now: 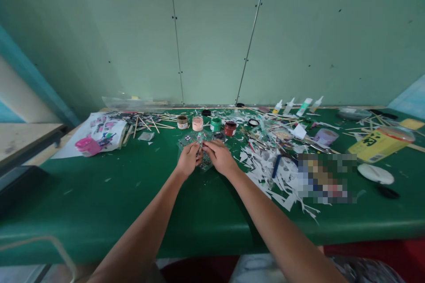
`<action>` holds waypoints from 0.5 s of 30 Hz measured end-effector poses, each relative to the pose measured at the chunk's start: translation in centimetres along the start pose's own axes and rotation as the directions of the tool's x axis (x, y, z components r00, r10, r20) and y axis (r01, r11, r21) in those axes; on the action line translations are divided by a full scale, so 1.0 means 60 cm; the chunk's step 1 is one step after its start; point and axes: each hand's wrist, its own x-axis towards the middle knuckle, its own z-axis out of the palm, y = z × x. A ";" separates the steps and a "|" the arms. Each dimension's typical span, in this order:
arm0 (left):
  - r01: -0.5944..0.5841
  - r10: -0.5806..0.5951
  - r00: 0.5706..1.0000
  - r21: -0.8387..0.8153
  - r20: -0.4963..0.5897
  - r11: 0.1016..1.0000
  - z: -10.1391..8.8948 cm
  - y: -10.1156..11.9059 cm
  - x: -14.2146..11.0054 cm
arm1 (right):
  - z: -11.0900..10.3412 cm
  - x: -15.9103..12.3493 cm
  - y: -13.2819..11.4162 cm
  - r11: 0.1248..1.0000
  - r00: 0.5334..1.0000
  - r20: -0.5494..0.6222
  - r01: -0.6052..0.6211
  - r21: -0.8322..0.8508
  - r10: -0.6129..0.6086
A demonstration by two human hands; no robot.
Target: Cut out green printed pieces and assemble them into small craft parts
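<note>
My left hand (190, 158) and my right hand (219, 154) meet over the green-covered table, fingers bent and pinched close together. Between and beneath them is a clear plastic bag (206, 163) with small dark and pale bits in it, and both hands grip its upper part. My fingers hide what exactly they pinch. Just beyond stand open paint jars: brown (182, 122), peach (197, 124), green (215, 124) and dark red (230, 128). A dark grey jar (218, 136) is partly behind my right hand.
White paper scraps (265, 168) lie heaped to the right, with a blue-handled tool (276, 166) among them. Glue bottles (288, 106) stand at the back right. A yellow-labelled tub (381, 143) lies farther right. On the left are a pink jar (87, 146), printed sheets and wooden sticks (153, 124).
</note>
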 end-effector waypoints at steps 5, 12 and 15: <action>0.025 -0.025 1.000 -0.021 -0.002 0.999 0.000 -0.002 0.001 | -0.005 0.001 -0.002 1.000 1.000 0.023 0.007 -0.018 -0.007; 0.042 -0.042 0.999 -0.028 0.006 0.999 0.001 0.004 -0.001 | 0.000 -0.001 0.002 1.000 1.000 0.008 -0.013 -0.009 0.013; 0.055 -0.054 0.998 -0.028 0.010 0.998 0.001 0.004 0.000 | 0.003 -0.003 0.009 0.997 1.000 0.014 -0.021 0.079 0.020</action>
